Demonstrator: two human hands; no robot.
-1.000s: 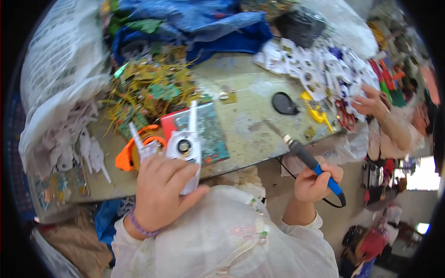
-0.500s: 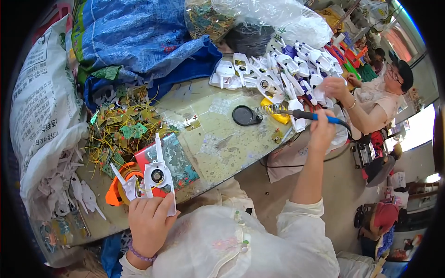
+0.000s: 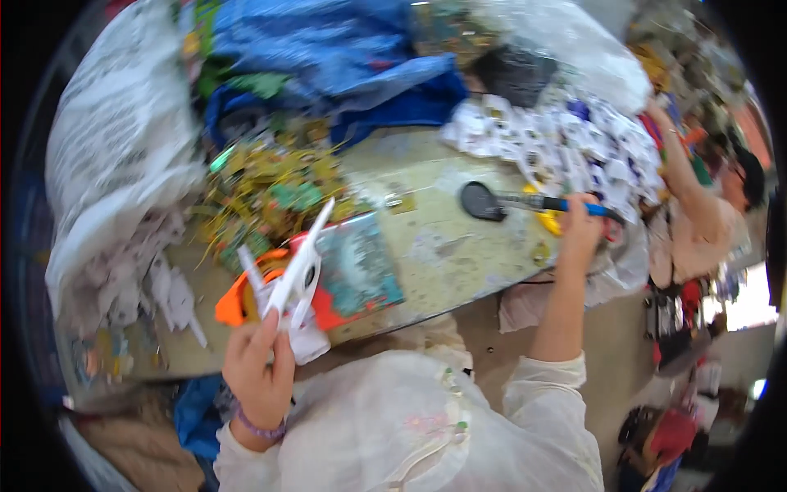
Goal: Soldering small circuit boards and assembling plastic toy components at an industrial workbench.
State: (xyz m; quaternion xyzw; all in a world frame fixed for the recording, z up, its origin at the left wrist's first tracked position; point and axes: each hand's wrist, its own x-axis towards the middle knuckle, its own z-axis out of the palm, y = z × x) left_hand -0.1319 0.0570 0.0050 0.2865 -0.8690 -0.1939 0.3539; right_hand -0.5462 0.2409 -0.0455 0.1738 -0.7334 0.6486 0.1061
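Observation:
My left hand grips a white plastic housing with a long narrow arm, now turned nearly edge-on. A dark round part shows on its side. Beneath it lie more white plastic pieces and an orange tape dispenser-like object. Off to the right, my right hand is closed round the blue handle of a soldering iron. The iron's front end lies in the coiled-wire holder, whose black round base rests on the table. Motion blurs the finer details.
Yellow wires and green circuit boards are heaped behind a red-edged, worn flat pad. A white sack of white parts stands left, blue sheeting at the back. White housings pile up at right, near a co-worker's arm.
My left hand has lifted and tilted the white housing from face-up to edge-on. The soldering iron now sits more level in its holder. The co-worker's arm has moved away from the pile. The view has shifted.

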